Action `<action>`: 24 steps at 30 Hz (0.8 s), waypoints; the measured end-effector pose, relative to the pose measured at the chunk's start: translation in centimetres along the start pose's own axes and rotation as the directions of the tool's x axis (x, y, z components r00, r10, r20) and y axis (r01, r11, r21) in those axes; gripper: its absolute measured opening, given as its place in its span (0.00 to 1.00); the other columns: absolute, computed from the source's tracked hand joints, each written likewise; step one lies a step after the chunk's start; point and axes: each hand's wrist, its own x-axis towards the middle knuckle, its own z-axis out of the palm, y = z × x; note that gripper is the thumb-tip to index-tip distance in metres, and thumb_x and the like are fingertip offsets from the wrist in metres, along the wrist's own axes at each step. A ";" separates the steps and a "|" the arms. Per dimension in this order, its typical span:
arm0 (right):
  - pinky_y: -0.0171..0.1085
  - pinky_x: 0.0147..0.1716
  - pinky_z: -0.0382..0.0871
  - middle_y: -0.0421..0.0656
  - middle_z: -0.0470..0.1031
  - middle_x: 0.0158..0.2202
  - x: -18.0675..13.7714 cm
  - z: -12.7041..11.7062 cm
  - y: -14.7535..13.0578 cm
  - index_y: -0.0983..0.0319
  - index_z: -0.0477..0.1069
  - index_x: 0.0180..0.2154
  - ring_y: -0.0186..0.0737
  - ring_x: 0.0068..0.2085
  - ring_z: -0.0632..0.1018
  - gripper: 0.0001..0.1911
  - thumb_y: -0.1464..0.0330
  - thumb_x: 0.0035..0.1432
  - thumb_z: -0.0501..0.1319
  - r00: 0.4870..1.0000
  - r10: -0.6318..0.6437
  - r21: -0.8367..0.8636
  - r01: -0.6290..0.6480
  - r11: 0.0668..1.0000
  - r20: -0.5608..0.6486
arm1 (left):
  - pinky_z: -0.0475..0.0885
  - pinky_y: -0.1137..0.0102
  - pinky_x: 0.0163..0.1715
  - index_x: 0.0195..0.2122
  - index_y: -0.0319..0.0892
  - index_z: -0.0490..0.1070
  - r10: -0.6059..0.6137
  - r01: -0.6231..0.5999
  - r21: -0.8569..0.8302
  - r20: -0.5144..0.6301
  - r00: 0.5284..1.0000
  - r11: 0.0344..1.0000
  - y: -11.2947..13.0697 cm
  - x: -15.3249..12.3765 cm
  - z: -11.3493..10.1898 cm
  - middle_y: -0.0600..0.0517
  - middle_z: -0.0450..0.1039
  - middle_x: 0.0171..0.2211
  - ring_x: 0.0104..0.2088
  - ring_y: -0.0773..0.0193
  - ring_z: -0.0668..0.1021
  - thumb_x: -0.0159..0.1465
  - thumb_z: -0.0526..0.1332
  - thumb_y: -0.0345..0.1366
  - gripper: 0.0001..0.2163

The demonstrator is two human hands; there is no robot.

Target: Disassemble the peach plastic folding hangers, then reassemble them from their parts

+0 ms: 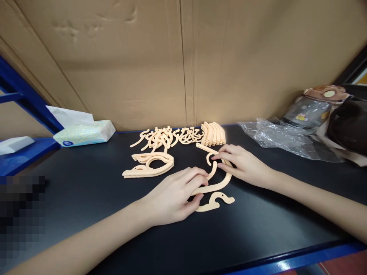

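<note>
Bent over the near end of a curved beige hanger arm [219,186], my left hand [177,196] has its thumb and fingers closed round it. Its fingertips also meet a thinner curved strip [212,171]. From the right, my right hand [243,164] pinches at a small curved beige piece [209,159] inside the bend of the arm; its fingers partly cover the joint. A beige hanger hook [216,202] with a small hole lies flat just in front, partly behind my left thumb. To the left rest folded beige hangers [151,172], stacked together.
Along the back lie a loose heap of beige hooks [157,138], several curved strips [190,135] and a row of hanger arms [213,133]. A tissue pack [86,133] stands back left. Clear plastic wrap [281,139] and a transparent bag [308,110] sit at right. Cardboard [129,68] walls the back.
</note>
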 end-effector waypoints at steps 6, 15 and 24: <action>0.44 0.45 0.66 0.45 0.71 0.42 0.0 0.0 0.1 0.57 0.70 0.48 0.42 0.43 0.72 0.16 0.68 0.65 0.48 1.000 -0.001 0.014 0.001 1.000 -0.006 | 0.70 0.68 0.43 0.45 0.42 0.65 -0.011 0.011 -0.015 -0.002 1.000 1.000 -0.1 0.0 0.1 0.47 0.68 0.48 0.44 0.63 0.73 0.64 0.50 0.28 0.10; 0.44 0.45 0.67 0.45 0.71 0.41 -0.1 0.1 0.3 0.57 0.71 0.47 0.42 0.43 0.72 0.16 0.70 0.64 0.48 1.000 0.009 0.011 -0.009 1.000 -0.013 | 0.69 0.69 0.43 0.46 0.41 0.64 -0.035 0.035 0.021 -0.006 0.999 0.999 -0.2 0.0 0.2 0.48 0.68 0.49 0.43 0.64 0.73 0.64 0.50 0.28 0.11; 0.44 0.45 0.66 0.45 0.71 0.41 0.0 -0.1 0.2 0.58 0.71 0.47 0.42 0.43 0.72 0.16 0.70 0.64 0.48 1.000 -0.001 0.015 0.001 1.000 0.002 | 0.62 0.69 0.31 0.36 0.41 0.66 -0.064 0.082 0.226 -0.088 0.994 0.971 -0.7 0.1 0.6 0.52 0.69 0.32 0.31 0.64 0.68 0.66 0.50 0.28 0.07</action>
